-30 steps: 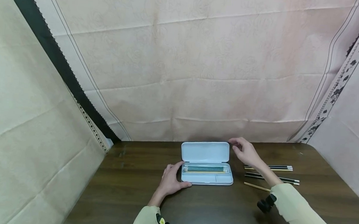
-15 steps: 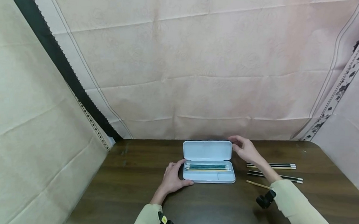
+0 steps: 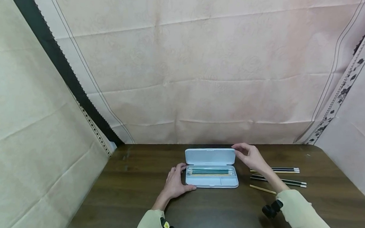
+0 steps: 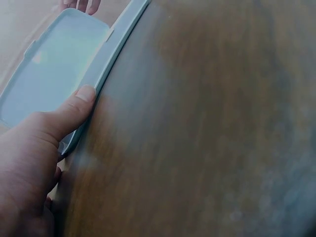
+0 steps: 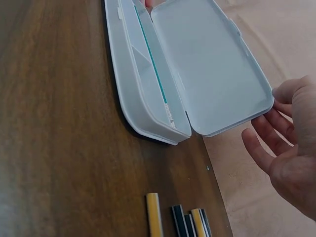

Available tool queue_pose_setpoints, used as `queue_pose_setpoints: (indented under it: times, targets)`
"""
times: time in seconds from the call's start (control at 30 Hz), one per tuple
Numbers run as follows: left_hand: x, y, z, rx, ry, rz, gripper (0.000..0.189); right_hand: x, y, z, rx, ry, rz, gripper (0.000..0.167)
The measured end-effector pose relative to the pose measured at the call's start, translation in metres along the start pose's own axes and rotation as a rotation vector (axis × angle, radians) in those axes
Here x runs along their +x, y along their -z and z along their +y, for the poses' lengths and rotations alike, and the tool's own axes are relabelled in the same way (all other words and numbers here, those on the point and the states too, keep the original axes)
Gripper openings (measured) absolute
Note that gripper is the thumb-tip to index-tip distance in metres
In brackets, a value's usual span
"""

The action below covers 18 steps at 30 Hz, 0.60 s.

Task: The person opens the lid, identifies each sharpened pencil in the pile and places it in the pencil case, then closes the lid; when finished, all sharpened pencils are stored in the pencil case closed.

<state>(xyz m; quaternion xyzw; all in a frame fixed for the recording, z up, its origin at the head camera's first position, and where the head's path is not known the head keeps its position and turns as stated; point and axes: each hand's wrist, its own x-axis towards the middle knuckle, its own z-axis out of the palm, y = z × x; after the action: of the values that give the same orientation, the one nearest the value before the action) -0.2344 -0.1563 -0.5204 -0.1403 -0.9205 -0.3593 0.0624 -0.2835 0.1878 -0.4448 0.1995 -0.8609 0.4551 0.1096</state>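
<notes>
A light blue pencil case (image 3: 211, 186) lies open on the brown table, holding several green pencils and a yellow one (image 3: 210, 175). My left hand (image 3: 175, 185) grips its left end, thumb along the front edge and fingers at the back-left side. In the left wrist view the thumb (image 4: 74, 111) presses on the front wall. At the far right corner of the raised lid (image 3: 209, 156), my right hand (image 3: 249, 157) pinches the edge between thumb and fingers. The right wrist view shows the thumb at the lid's corner (image 5: 264, 101) with fingertips behind it.
To the right of the case lie black-and-white pencils (image 3: 288, 181), a further bundle (image 3: 284, 170) behind them, and a single yellow pencil (image 3: 262, 189) partly under the right forearm. The table (image 3: 131, 189) ends at a cloth backdrop (image 3: 214, 78) behind.
The lid has tilted up slightly and looks shorter in the head view, with the right hand at its corner throughout. The left hand keeps its hold on the case.
</notes>
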Motion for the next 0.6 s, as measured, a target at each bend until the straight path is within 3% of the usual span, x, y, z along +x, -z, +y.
queue_pose_setpoints:
  times: [0.6]
  targets:
    - [-0.001, 0.000, 0.000, 0.013, -0.006, -0.016, 0.101, -0.017, -0.001, 0.000, 0.074, 0.013, -0.036, 0.016]
